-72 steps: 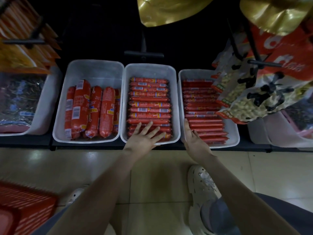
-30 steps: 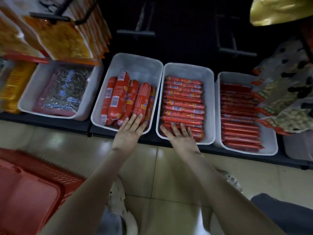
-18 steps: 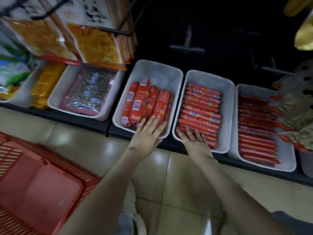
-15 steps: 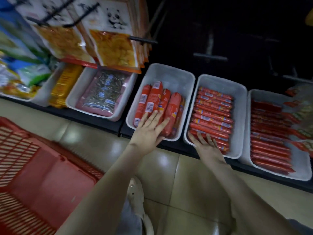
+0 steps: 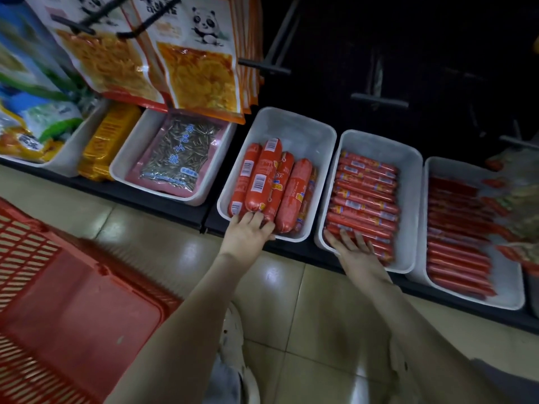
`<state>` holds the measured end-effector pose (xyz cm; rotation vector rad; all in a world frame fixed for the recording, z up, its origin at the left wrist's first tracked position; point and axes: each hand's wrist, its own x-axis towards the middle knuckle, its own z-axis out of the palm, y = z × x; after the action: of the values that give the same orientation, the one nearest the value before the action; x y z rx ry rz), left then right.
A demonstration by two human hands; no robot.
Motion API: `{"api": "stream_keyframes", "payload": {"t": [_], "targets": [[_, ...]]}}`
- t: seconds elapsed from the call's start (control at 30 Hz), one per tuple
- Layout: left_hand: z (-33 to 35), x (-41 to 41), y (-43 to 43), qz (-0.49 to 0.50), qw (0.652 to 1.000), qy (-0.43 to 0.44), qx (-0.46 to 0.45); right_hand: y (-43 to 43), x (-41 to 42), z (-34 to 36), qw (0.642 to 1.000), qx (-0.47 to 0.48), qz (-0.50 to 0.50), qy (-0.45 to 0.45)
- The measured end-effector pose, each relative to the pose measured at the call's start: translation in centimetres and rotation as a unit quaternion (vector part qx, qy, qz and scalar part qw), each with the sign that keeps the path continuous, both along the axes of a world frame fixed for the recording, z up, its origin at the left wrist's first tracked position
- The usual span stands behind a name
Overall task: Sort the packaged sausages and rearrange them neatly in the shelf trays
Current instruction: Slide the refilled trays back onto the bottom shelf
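The thick sausages (image 5: 269, 182) lie lengthwise in a white tray (image 5: 294, 121) on the shelf, one riding on top of the others, so the row is not yet even. Their near ends meet the fingers (image 5: 251, 218) of the left hand (image 5: 248, 239). These fingers are close together and a little bent over the near rim, pressing on the ends rather than closing round any of them, probably to push the ends into one line.

Just to the right of these fingers, in the next tray (image 5: 408, 158), the thin sausages (image 5: 364, 196) lie crosswise in a tidy stack. The right hand (image 5: 354, 247) rests flat on the nearest ones with fingers spread, seemingly to hold the stack flat and square.

Farther right a third tray (image 5: 507, 298) holds more thin sausages. To the left of the left fingers are a seed packet (image 5: 175, 158) and a red basket (image 5: 73, 301) on the floor.
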<state>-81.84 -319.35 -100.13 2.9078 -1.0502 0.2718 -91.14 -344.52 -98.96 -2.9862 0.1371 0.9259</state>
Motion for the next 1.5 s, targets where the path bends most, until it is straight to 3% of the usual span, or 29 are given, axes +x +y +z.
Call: {"api": "stream_keyframes", "payload": {"t": [0.3,0.43,0.53,0.67,0.73,0.83,0.97,1.1,1.27,1.5], "targets": [[-0.2,-0.9,-0.9,0.023,0.999,-0.006,-0.021,0.1,-0.1,-0.3,1.0,0.016,-0.02,-0.002],[0.1,-0.8,-0.8,0.009,1.0,0.006,-0.018,-0.7,-0.4,1.2,0.992,0.121,-0.023,-0.028],[0.3,-1.9,-1.9,-0.018,0.999,0.0,-0.051,-2.4,-1.8,2.8,0.976,0.169,-0.03,-0.136],[0.8,-4.0,-7.9,-0.116,0.99,0.001,-0.086,-7.7,-5.7,3.1,0.931,0.123,-0.176,-0.294],[0.6,-5.4,-11.7,-0.167,0.984,0.019,-0.061,-10.3,-8.2,2.6,0.926,0.123,-0.247,-0.257],[0.4,-7.3,-15.9,-0.203,0.977,0.067,0.005,-13.1,-10.9,1.4,0.957,0.112,-0.207,-0.17],[1.1,-8.4,-18.1,-0.164,0.975,0.145,0.045,-14.1,-10.8,0.0,0.976,0.035,-0.133,-0.169],[1.9,-8.4,-18.4,-0.129,0.977,0.157,0.064,-13.6,-11.0,0.5,0.979,-0.006,-0.087,-0.186],[2.8,-9.0,-19.4,-0.081,0.966,0.19,0.153,-12.5,-10.2,1.0,0.975,0.002,-0.148,-0.163],[6.0,-9.4,-19.3,-0.039,0.972,0.181,0.145,-12.3,-9.4,3.0,0.982,-0.002,-0.18,-0.057]]}}
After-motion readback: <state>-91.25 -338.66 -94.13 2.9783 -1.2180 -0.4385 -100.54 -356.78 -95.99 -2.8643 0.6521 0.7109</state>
